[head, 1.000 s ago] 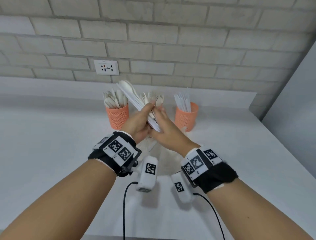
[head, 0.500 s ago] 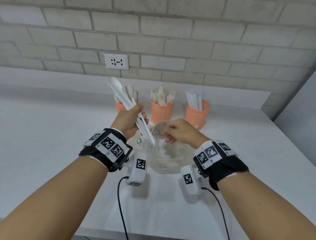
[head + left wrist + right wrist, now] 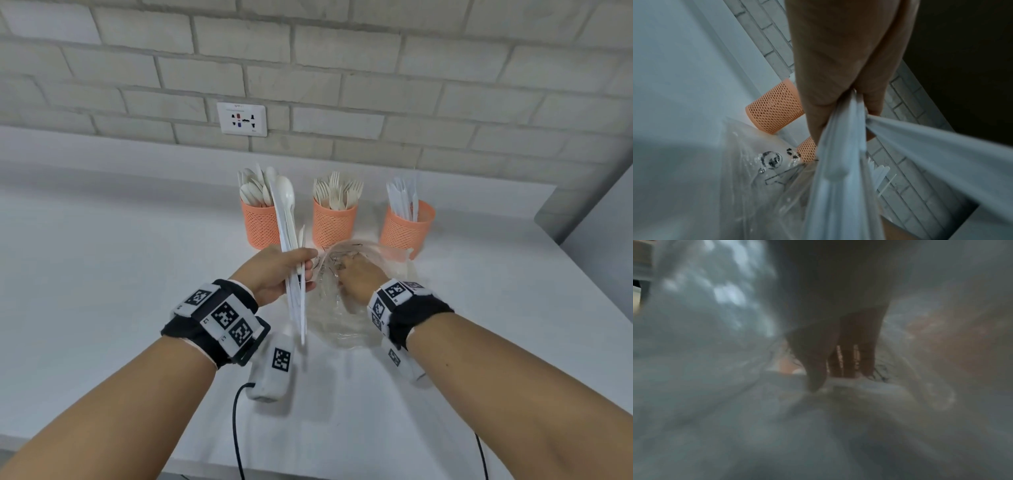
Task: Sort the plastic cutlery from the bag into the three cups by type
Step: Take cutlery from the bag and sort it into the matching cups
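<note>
Three orange mesh cups stand in a row at the back: the spoon cup (image 3: 257, 224), the fork cup (image 3: 334, 224) and the knife cup (image 3: 406, 229). My left hand (image 3: 306, 265) grips a bundle of white cutlery (image 3: 289, 233) nearly upright, with a spoon bowl on top, in front of the spoon cup. In the left wrist view the left hand (image 3: 846, 104) grips the bundle (image 3: 838, 178) above the bag (image 3: 760, 170). My right hand (image 3: 356, 277) is inside the clear plastic bag (image 3: 342, 325). The right wrist view is blurred; the right hand (image 3: 836, 378) has straight fingers, and I see nothing held.
The white table (image 3: 102, 274) runs to a brick wall with a socket (image 3: 242, 119). Its right edge meets a grey wall panel (image 3: 603, 222). Black cables (image 3: 236, 428) hang from the wrist cameras over the near edge.
A second ago both hands held the bundle together. The right hand let go and went down into the bag. The left hand swung the bundle from a left tilt to nearly upright.
</note>
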`<state>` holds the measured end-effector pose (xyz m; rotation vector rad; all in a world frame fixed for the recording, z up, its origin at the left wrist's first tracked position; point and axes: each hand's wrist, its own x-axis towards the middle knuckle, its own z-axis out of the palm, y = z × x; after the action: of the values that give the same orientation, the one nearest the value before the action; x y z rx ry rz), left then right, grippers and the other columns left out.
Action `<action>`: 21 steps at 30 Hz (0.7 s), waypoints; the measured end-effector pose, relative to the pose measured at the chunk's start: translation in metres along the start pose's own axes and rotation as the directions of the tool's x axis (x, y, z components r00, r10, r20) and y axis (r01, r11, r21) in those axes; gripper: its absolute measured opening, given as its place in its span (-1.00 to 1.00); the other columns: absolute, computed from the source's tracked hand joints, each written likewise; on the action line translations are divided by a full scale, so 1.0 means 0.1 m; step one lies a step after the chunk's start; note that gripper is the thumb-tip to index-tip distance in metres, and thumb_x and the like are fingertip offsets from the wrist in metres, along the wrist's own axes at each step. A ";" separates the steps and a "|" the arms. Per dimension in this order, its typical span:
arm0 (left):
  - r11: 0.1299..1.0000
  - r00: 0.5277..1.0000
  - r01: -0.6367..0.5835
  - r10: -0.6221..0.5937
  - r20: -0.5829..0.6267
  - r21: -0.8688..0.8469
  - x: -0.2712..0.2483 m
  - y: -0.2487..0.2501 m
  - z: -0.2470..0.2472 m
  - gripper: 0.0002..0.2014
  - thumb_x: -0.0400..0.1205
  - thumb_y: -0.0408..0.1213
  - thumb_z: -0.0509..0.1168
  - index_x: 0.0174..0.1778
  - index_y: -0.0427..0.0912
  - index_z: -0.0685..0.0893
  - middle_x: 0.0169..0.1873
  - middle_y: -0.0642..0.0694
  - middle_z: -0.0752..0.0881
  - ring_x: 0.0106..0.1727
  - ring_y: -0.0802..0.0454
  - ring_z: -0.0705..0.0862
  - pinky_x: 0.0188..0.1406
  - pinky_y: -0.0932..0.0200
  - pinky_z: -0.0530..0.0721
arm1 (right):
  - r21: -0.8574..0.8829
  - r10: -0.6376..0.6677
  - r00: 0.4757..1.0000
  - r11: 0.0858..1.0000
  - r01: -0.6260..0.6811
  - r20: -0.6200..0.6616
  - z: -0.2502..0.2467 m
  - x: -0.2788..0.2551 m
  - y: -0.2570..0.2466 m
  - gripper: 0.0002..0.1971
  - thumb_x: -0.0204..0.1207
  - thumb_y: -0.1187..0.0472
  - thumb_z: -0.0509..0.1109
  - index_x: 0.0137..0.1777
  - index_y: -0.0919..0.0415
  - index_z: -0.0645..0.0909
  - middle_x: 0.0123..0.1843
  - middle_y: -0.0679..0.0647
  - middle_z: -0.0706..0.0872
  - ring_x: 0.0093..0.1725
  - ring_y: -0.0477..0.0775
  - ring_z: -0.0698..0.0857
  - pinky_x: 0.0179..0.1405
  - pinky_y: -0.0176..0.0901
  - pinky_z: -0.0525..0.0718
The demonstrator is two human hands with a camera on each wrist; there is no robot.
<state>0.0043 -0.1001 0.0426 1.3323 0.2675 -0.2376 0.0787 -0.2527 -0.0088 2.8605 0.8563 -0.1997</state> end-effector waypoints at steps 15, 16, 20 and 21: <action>0.995 0.995 0.022 -0.031 0.091 0.100 -0.02 -0.03 0.14 -0.83 0.63 -0.40 0.28 -0.30 -0.26 0.55 -0.54 -0.08 0.51 -0.59 0.13 0.53 -0.22 0.05 0.78 | 0.040 0.062 0.941 0.996 -0.080 0.333 -0.07 -0.20 -0.07 -0.65 0.59 0.27 0.26 0.35 0.37 0.49 0.27 0.24 0.61 0.22 0.22 0.61 0.20 -0.03 0.56; 0.995 0.995 0.023 -0.032 0.091 0.101 -0.02 -0.04 0.13 -0.85 0.63 -0.40 0.29 -0.28 -0.26 0.55 -0.54 -0.08 0.51 -0.59 0.13 0.53 -0.21 0.04 0.78 | 0.040 0.095 0.936 0.993 -0.115 0.340 -0.09 -0.21 -0.04 -0.68 0.63 0.29 0.22 0.34 0.39 0.51 0.21 0.23 0.62 0.18 0.19 0.62 0.24 -0.06 0.53; 0.995 0.995 0.032 -0.041 0.093 0.098 -0.01 -0.05 0.13 -0.87 0.63 -0.40 0.28 -0.24 -0.28 0.54 -0.52 -0.09 0.51 -0.58 0.12 0.54 -0.22 0.05 0.79 | 0.130 0.170 0.952 0.970 -0.208 0.255 -0.12 -0.24 -0.04 -0.71 0.64 0.33 0.17 0.29 0.38 0.54 0.18 0.19 0.68 0.14 0.18 0.67 0.06 -0.16 0.54; 0.994 0.994 0.032 -0.042 0.098 0.102 -0.01 -0.06 0.15 -0.86 0.63 -0.40 0.28 -0.25 -0.27 0.54 -0.52 -0.09 0.51 -0.59 0.12 0.54 -0.23 0.06 0.79 | 0.180 0.164 0.957 0.961 -0.210 0.241 -0.12 -0.27 -0.07 -0.71 0.63 0.28 0.19 0.28 0.37 0.54 0.18 0.19 0.69 0.14 0.18 0.68 0.07 -0.13 0.56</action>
<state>0.0017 -0.1157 0.0404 1.4108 0.1978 -0.3520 0.0530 -0.2592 0.0070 3.0045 0.5446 -0.6072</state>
